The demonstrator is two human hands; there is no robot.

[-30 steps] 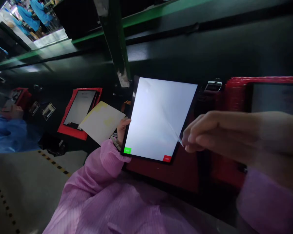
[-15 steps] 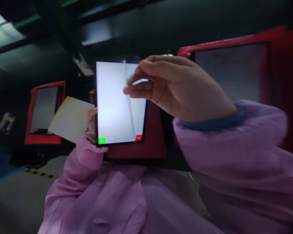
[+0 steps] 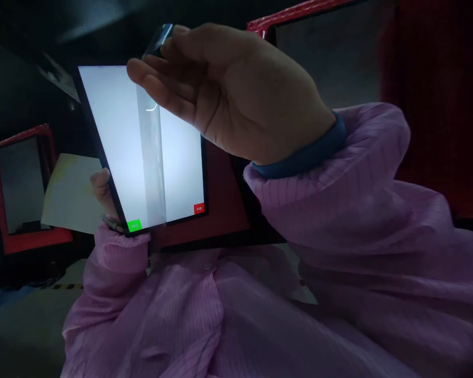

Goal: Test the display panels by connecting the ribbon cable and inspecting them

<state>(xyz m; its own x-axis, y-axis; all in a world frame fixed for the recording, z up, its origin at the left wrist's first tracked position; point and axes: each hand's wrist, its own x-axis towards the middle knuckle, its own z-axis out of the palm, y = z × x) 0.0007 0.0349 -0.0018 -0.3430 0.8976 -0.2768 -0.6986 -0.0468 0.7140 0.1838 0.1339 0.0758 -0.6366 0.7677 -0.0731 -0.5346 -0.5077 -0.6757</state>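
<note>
A tablet [image 3: 183,168] with a bright white screen stands tilted in front of me, a green box in one lower corner and a red box in the other. My left hand [image 3: 101,188] is closed on its left edge, thumb showing at the side and most fingers hidden behind. My right hand [image 3: 240,89] is raised over the upper right part of the screen. Between its thumb and forefinger is pinched a clear plastic film strip [image 3: 153,163], which hangs down across the screen. Whether the strip touches the glass I cannot tell.
A whitish sheet with yellowish marks [image 3: 73,191] lies left of the tablet. Farther left, a dark-screened panel [image 3: 21,184] rests on a red backing [image 3: 39,243]. A larger dark panel [image 3: 323,52] on red material is at upper right. Red material [image 3: 226,210] lies beneath the tablet.
The tablet and both hands have shifted left in view, and the tablet leans more. My right hand has risen, and the clear strip shows wider across the screen.
</note>
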